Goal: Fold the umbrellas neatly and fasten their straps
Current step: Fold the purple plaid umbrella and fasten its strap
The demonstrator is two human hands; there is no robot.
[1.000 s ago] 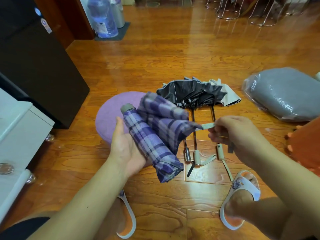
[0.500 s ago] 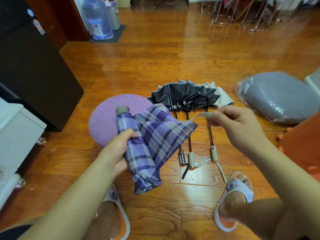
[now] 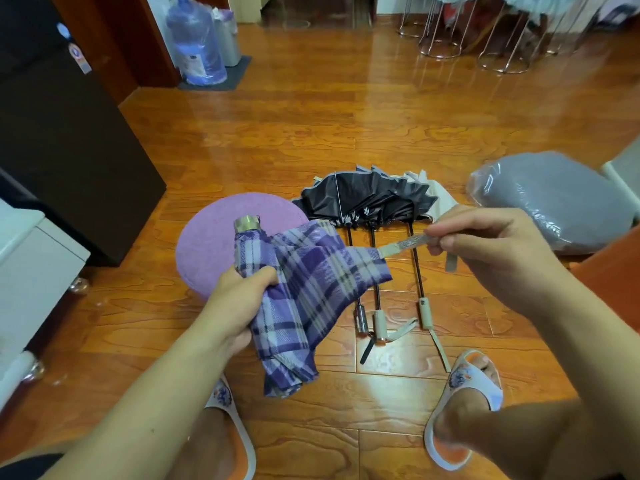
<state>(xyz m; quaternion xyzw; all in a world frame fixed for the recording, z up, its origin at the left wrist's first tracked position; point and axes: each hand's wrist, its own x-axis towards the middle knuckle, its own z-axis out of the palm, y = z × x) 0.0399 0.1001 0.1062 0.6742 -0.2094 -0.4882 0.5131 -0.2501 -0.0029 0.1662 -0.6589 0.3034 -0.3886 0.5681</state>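
Head view shows the left hand [image 3: 239, 299] gripping the purple plaid umbrella [image 3: 298, 292] round its rolled body, thumb and fingers wrapped over the cloth, where a second ago the same hand lay flatter along the bundle's side. The grip has closed and slid toward the middle, and the umbrella's capped tip [image 3: 247, 224] now points up over the purple round cushion [image 3: 214, 244] on the floor [image 3: 346, 126].

The right hand [image 3: 485, 251] pinches the pale fastening strap [image 3: 403, 244] between thumb and fingertips. It has drawn the strap out taut to the right, so the last loose panel of canopy is spread as a flat flap instead of hanging bunched.

By my judgement the pleats are gathered and the wrap is about to begin: the flap should go round the body, then the strap end press onto its fastener, which I cannot see from here. The risk is slack creeping in if the left hand loosens.

Three more umbrellas [image 3: 374, 199] lie just beyond on the floor, between the cushion and a grey bagged cushion [image 3: 554, 199], their canopies loose, shafts extended, straps undone.
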